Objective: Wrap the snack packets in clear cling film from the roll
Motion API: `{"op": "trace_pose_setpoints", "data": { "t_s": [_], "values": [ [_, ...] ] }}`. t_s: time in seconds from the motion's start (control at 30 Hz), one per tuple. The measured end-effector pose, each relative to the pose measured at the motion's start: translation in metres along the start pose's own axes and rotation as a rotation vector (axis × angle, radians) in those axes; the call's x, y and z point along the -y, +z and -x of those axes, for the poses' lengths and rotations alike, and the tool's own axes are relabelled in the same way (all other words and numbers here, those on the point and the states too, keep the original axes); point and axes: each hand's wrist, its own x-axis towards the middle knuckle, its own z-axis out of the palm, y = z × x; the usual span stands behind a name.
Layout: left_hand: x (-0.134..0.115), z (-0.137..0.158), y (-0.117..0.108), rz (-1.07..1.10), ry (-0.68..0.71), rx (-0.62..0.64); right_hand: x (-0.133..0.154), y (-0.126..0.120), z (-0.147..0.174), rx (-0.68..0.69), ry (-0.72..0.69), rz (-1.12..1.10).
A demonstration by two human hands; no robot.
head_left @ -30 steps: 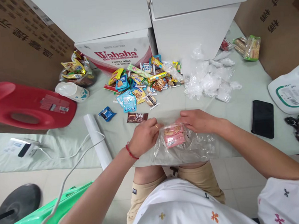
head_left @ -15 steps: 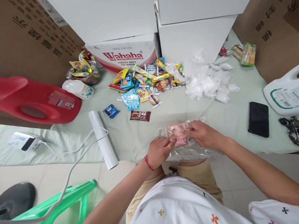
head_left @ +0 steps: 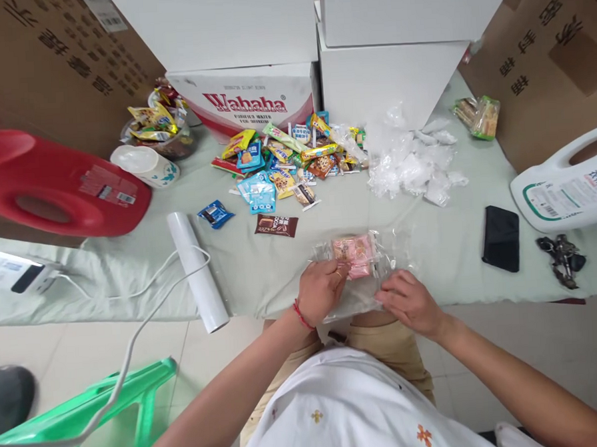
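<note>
Pink snack packets (head_left: 354, 248) lie on a sheet of clear plastic film (head_left: 349, 306) near the table's front edge. My left hand (head_left: 323, 290) has its fingers closed at the packets' lower left edge, holding them against the film. Lower and to the right, my right hand (head_left: 408, 300) pinches the near right part of the film between its fingertips. The film is wrinkled and spreads out around the packets.
Behind lie a brown cocoa snack (head_left: 276, 225), a blue packet (head_left: 216, 214) and a pile of mixed snacks (head_left: 280, 168). Crumpled clear plastic (head_left: 415, 164) sits right of them. A white roll (head_left: 198, 272) with a cable stands left; a phone (head_left: 500, 239) and keys (head_left: 563, 259) lie right.
My right hand has left the packets' right side and moved down to the film's near right part. The left hand stays at the packets. The view has shifted slightly.
</note>
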Motion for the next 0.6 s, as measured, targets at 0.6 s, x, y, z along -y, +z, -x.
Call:
{"op": "trace_pose_setpoints", "data": {
  "t_s": [0.6],
  "values": [
    [0.041, -0.001, -0.034, 0.59, 0.258, 0.108, -0.05, 0.019, -0.077, 0.088, 0.479, -0.129]
  ]
}}
